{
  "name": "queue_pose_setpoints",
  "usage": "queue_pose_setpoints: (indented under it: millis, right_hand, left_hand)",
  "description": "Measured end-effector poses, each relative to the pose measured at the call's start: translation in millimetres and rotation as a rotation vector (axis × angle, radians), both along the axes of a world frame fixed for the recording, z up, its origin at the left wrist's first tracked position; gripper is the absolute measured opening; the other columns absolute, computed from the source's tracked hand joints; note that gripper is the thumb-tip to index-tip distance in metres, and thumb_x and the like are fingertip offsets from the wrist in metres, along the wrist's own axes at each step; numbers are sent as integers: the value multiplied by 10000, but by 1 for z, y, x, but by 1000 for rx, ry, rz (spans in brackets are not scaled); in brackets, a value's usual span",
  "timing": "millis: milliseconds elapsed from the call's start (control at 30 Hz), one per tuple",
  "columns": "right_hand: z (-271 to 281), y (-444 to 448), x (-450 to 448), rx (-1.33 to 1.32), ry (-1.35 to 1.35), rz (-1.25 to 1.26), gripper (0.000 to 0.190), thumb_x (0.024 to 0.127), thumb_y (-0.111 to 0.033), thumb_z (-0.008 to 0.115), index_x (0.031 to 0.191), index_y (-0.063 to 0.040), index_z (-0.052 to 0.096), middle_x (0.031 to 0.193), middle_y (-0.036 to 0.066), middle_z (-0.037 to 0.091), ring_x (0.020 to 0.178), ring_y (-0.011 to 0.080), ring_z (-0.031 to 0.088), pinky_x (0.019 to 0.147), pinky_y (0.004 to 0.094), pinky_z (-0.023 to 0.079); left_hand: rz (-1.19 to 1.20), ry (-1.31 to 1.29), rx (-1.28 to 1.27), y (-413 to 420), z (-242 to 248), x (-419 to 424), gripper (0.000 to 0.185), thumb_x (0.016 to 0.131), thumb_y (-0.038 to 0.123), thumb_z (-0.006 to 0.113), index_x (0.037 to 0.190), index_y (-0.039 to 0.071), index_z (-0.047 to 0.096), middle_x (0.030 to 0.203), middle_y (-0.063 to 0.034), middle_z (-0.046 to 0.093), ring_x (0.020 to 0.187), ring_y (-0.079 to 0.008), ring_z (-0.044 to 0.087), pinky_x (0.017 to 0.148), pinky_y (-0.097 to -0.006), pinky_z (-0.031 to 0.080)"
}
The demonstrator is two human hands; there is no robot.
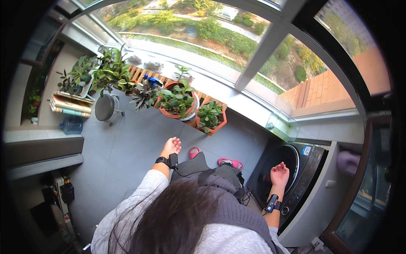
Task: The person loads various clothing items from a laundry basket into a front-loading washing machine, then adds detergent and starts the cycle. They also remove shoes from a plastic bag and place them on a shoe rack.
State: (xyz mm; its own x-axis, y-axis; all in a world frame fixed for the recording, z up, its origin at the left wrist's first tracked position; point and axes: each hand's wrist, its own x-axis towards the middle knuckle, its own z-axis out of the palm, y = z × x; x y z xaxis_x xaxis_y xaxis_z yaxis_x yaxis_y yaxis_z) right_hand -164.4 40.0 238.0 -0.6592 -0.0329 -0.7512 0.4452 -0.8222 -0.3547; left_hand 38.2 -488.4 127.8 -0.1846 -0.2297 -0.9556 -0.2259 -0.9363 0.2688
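My left hand (pixel 172 145) is raised over the grey tiled floor, palm turned up, fingers slightly curled and nothing in it. A black strapped device sits at its wrist. On the other side, my right hand (pixel 279 174) is held palm up with loosely bent fingers, also holding nothing, in front of a dark front-loading washing machine (pixel 303 177). Its wrist bears a similar device with a cable. Beyond my left hand, a round terracotta-coloured pot (pixel 171 113) and an angular orange pot (pixel 219 126), both with leafy green plants, stand on a slatted wooden stand (pixel 138 73).
A round grey wheeled stool (pixel 105 107) stands at the left, near stacked books (pixel 70 106) and a blue water bottle (pixel 71 125). A glass tank (pixel 282 127) rests on the windowsill. An open-framed window (pixel 352 187) edges the right side.
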Motion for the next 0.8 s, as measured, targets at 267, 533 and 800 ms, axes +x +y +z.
queue_pose_setpoints:
  millis: [267,533,800]
  right_hand:
    - [6,-298,-29,40,46,608,49,855,-154,599,900,-149,616,871,19,692,721,185,616,663,339,476]
    - [12,-527,4,-19,108,1116,75,900,-200,581,876,-129,578,853,53,676,697,178,620,653,299,479]
    - [-42,-695,19,-165,39,1312,118,923,-208,525,855,-130,583,834,34,677,686,152,621,648,277,489]
  left_hand:
    - [37,107,-459,-147,76,107,246,932,204,489,1167,158,546,997,23,623,892,-107,588,775,-293,452]
    - [40,-13,-578,-171,112,179,238,928,195,477,1151,147,545,1027,15,614,895,-88,580,750,-267,446]
    - [-205,-35,-435,-226,106,165,265,942,256,496,1175,138,539,1091,-13,624,976,-117,581,819,-287,440]
